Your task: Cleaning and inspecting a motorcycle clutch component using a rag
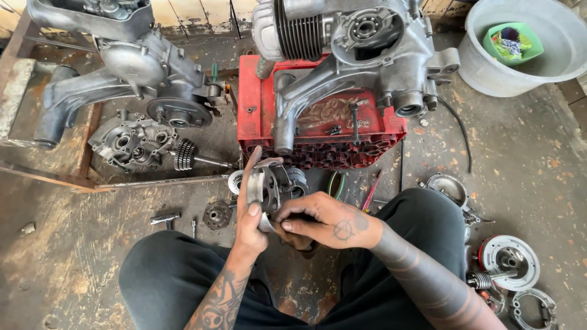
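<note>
clutch-like round metal part (pixel 268 186) sits upright between my hands, just in front of the red crate (pixel 257 104), lifted over my lap so i can see its face. my left hand (pixel 249 214) closes its grip on the rim to steady it; my right hand (pixel 324 221) pinches the lower edge. the engine case (pixel 367 55) rests on the crate.

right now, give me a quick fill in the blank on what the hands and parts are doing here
1. Both hands, left hand and right hand, hold a round metal ____ part.
2. The engine rests on a ____ crate.
3. The green bowl sits inside a grey ____.
4. The geared shaft lies to the ____ of the crate.

Missing words: clutch; red; tub; left
</note>
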